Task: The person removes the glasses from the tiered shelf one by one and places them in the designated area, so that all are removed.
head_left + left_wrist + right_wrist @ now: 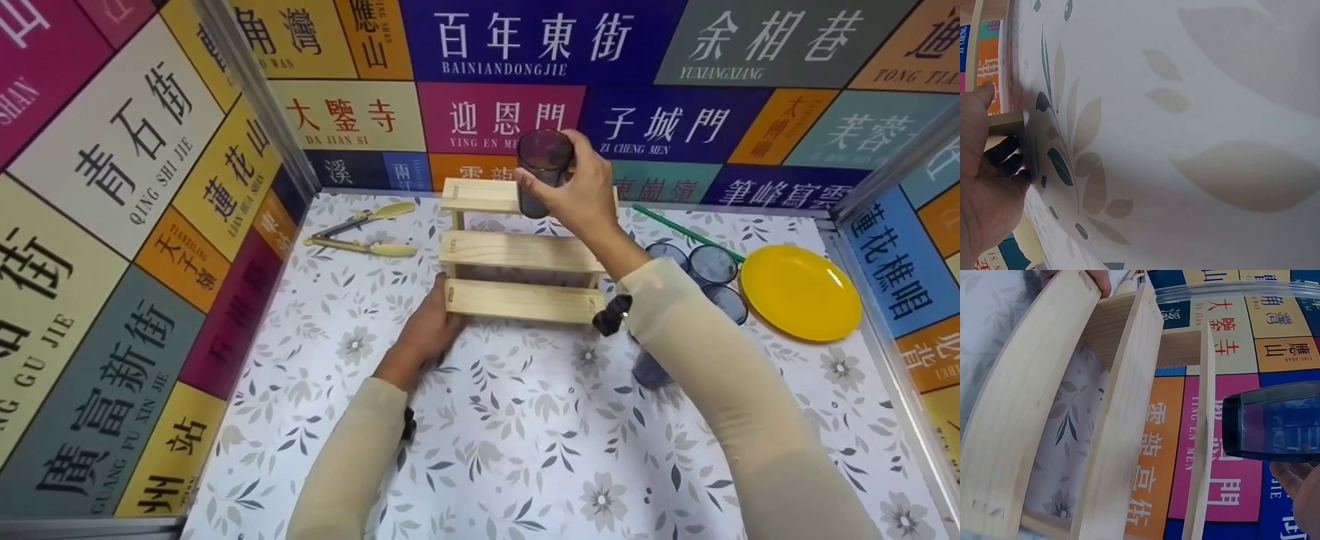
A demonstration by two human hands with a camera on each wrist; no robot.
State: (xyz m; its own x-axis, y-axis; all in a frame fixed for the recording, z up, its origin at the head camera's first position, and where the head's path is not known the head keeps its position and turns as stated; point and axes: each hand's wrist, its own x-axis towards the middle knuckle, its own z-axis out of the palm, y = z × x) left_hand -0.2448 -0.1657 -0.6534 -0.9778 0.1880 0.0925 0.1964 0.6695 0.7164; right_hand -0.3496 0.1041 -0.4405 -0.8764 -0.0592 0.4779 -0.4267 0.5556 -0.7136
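A three-tier wooden step rack (517,251) stands on the patterned tabletop. My left hand (429,330) grips the lower left end of the rack; in the left wrist view, its thumb and curled fingers lie around a wooden piece (1006,120). A dark tinted drinking glass (534,191) is in my right hand (592,191), held over the rack's top tier. In the right wrist view a gap shows between the glass (1275,422) and the top board (1202,439). Part of the top tier is hidden behind glass and hand in the head view.
Several tinted glasses (712,264) stand right of the rack, partly hidden by my right forearm. Beside them are a yellow plate (801,292) and a green stick (679,226). Tongs (364,232) lie left of the rack. Printed panels (495,45) wall the back and sides.
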